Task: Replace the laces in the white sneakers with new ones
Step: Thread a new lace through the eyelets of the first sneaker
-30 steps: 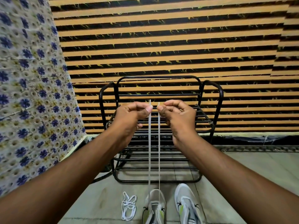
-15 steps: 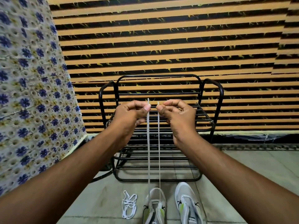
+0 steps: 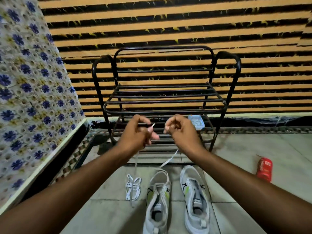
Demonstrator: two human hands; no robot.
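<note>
New lace (image 3: 169,159), taut and level half a second ago, now slack above the left sneaker (image 3: 157,202) on the near floor; ends pinched in left hand (image 3: 137,134) and right hand (image 3: 181,131), lowered before the rack (image 3: 165,98), likely ready to thread upward

Pretty dim indoors, warm yellowish cast over everything. Heavy wide-angle bend near the edges, curving the striped wall (image 3: 168,31) and stretching both forearms. Motion blur on the left hand (image 3: 136,134) and right hand (image 3: 182,132), lace ends smeared. Soft shadow under the black rack (image 3: 165,98). Grainy, slightly mushy detail across the floor (image 3: 278,149).
</note>
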